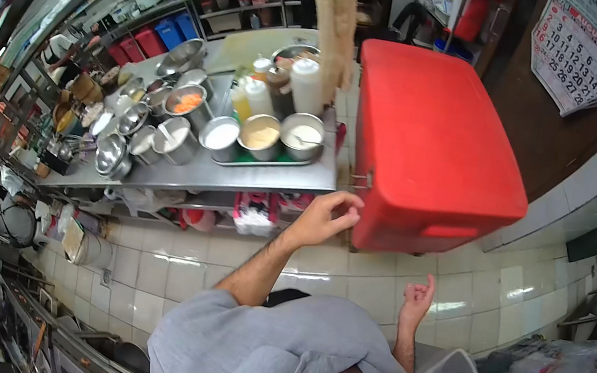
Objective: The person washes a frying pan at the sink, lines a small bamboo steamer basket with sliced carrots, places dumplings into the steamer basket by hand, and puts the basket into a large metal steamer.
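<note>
Grip, left hand point(328, 219): fingers curled, thumb near forefinger; hold on anything, or contact with the red box point(440, 131), not possible to tell. Placement: just beside the near left corner of the red box, near a side latch point(369, 180). Right hand point(417, 303): loosely curled, one finger extended, seemingly bare, apart from the red box. Red box: upright, right of the steel table point(320, 176). Adjacent: steel containers point(257, 153) near the table edge. Handling, by judgement: left fingertips square to the corner, right hand near for balance, left forearm clear of the containers.
</note>
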{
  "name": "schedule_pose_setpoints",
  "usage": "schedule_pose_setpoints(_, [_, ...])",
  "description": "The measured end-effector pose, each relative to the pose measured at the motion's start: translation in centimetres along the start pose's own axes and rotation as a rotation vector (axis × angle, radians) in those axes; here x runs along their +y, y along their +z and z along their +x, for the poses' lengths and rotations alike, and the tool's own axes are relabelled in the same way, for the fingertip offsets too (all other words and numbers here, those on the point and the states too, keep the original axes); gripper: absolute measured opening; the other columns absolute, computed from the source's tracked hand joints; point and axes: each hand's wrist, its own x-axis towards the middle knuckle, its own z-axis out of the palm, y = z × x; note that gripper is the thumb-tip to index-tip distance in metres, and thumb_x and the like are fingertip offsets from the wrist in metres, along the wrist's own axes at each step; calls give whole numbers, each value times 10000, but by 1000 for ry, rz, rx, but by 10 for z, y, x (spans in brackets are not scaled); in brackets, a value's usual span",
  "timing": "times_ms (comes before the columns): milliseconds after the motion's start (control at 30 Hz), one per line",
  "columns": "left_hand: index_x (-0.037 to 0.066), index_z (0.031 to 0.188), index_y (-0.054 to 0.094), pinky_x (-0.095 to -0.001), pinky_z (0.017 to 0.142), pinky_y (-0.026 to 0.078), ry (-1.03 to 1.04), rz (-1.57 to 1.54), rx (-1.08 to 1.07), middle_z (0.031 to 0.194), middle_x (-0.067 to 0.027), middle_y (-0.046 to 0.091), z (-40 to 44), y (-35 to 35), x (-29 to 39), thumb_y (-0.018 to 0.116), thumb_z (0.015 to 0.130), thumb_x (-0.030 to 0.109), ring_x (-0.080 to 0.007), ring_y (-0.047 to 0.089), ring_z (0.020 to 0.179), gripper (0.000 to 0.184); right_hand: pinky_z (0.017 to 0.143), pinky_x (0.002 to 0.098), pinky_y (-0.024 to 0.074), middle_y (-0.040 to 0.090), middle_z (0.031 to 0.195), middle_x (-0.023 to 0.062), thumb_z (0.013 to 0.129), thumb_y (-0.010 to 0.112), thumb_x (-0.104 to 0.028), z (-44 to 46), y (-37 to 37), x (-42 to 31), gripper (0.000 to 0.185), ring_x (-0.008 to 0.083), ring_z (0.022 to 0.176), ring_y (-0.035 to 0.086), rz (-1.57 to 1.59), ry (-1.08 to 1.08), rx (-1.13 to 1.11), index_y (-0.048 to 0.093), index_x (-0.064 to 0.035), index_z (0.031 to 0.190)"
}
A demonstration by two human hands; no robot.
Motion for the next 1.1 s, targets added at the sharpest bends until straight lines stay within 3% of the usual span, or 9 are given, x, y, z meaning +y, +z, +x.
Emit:
schedule_pose_setpoints(267, [21,861,619,-291,648,482,563,281,-2,787,-98,591,113,112,85,632,724,-3,-193,594,721,140,692,226,418,487,873,38,850,549,-1,101,-165,-96,313,102,786,472,-54,-289,459,496,36,1156])
schedule_pose_setpoints(467, [19,869,586,-367,550,402,1320,134,232,796,-106,546,185,140,177,663,698,87,-230,539,661,200,613,380,422,495,802,120,853,496,5,149,-246,-288,93,210,690,476,-527,-1455,694,530,57,922])
schedule_pose_setpoints(567, [183,904,594,-358,690,351,1728,-194,338,913,17,566,217,177,219,567,821,277,-172,518,662,128,598,355,335,398,655,40,860,493,-183,156,-287,-341,162,162,567,380,-505,-1678,560,464,-50,772])
schedule_pose_setpoints(633, [216,1007,590,-342,698,339,1765,-85,89,928,57,551,234,181,238,514,867,333,-144,506,683,197,586,356,301,363,618,10,864,473,-265,177,-309,-376,192,123,562,352,-551,-1710,562,451,-100,769])
schedule_pose_setpoints(667, [206,1067,580,-332,685,347,1789,-62,-73,914,61,544,249,187,250,481,895,351,-126,504,676,246,583,328,317,374,688,16,901,422,-286,191,-318,-400,199,128,592,388,-685,-1794,234,435,-97,960])
schedule_pose_setpoints(767, [190,1173,553,-313,682,366,1602,135,-335,883,77,512,297,226,285,445,920,372,-61,495,635,330,577,302,326,397,704,4,932,372,-338,243,-307,-411,238,132,608,420,-676,-1811,361,454,-148,1051])
schedule_pose_setpoints(867, [191,1175,554,-313,686,367,1545,181,-430,887,78,511,340,268,288,452,914,373,-68,496,639,335,577,301,321,422,641,-19,919,397,-352,282,-334,-414,170,135,588,428,-869,-1317,337,467,-209,975])
schedule_pose_setpoints(967, [191,1176,556,-313,688,368,1492,227,-487,889,79,510,373,317,284,457,910,374,-72,496,643,338,584,280,317,428,575,-69,893,439,-341,347,-386,-397,108,100,547,426,-491,-1682,319,463,-242,858])
schedule_pose_setpoints(1100, [125,956,585,-324,694,378,1284,447,38,766,16,524,377,412,273,483,885,363,-101,493,642,269,615,258,334,402,591,-141,868,445,-292,390,-478,-453,133,27,508,398,-1076,-959,-533,438,-248,743])
